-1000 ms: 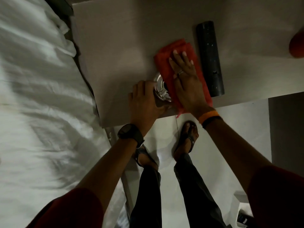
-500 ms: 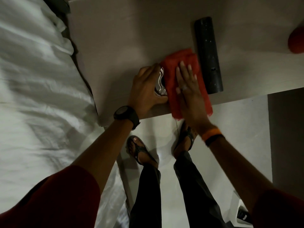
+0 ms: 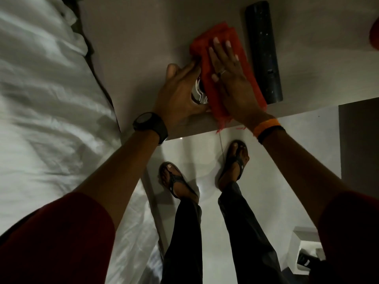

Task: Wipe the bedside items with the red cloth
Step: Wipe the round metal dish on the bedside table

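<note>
A folded red cloth (image 3: 242, 45) lies on the pale bedside table (image 3: 133, 48), its frayed end hanging over the front edge. My right hand (image 3: 227, 74) presses flat on the cloth, fingers spread and pointing away from me. Just left of it, my left hand (image 3: 180, 93) curls around a small shiny metal object (image 3: 198, 96), mostly hidden between hand and cloth. A long black remote control (image 3: 263, 50) lies right of the cloth, nearly touching it.
A bed with white sheets (image 3: 45, 99) borders the table on the left. A red rounded object (image 3: 374, 35) shows at the right edge of the table. Below the table edge are the pale floor (image 3: 287, 156), my sandalled feet and a dark cabinet side (image 3: 359, 140).
My right hand has slid the red cloth away from me along the table, after pulling it toward the edge. My left hand stays wrapped on the metal object.
</note>
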A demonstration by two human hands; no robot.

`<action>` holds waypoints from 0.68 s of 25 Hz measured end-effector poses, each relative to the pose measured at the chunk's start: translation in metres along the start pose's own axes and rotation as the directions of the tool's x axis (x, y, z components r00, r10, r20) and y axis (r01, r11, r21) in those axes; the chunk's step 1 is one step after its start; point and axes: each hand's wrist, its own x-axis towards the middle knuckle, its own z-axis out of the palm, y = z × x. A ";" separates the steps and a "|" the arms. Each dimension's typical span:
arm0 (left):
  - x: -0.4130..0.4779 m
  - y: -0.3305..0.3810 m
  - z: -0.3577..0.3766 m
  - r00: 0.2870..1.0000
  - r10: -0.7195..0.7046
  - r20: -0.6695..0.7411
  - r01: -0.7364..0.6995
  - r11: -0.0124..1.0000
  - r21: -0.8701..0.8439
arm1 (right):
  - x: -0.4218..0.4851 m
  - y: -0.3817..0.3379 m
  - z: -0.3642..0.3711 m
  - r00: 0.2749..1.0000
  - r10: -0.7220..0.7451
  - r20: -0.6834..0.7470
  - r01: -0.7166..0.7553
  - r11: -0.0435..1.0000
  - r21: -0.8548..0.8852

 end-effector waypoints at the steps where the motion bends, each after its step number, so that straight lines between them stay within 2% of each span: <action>1: 0.000 0.000 0.001 1.000 -0.016 0.002 0.016 0.999 0.040 | -0.011 -0.005 0.002 0.999 0.034 -0.015 -0.034 0.999 -0.005; 3: -0.005 0.003 0.005 0.997 -0.078 0.008 0.078 0.993 0.085 | -0.040 -0.017 0.009 0.995 0.102 -0.007 -0.102 0.994 -0.034; 6: -0.018 0.012 0.010 0.983 -0.180 -0.032 0.181 0.982 0.044 | -0.054 -0.017 0.008 0.996 0.086 0.019 -0.085 0.994 -0.070; 11: -0.015 0.012 0.003 0.986 -0.163 -0.032 0.163 0.987 0.007 | -0.019 -0.016 0.009 0.991 0.125 -0.047 -0.126 0.992 -0.011; 15: -0.015 0.014 0.001 0.976 -0.218 -0.024 0.216 0.974 -0.061 | -0.065 -0.018 0.007 0.996 0.081 0.031 -0.078 0.994 -0.077; 17: -0.019 0.014 0.007 0.964 -0.264 -0.033 0.261 0.962 -0.076 | -0.049 -0.009 -0.001 0.997 0.067 0.044 -0.063 0.995 -0.082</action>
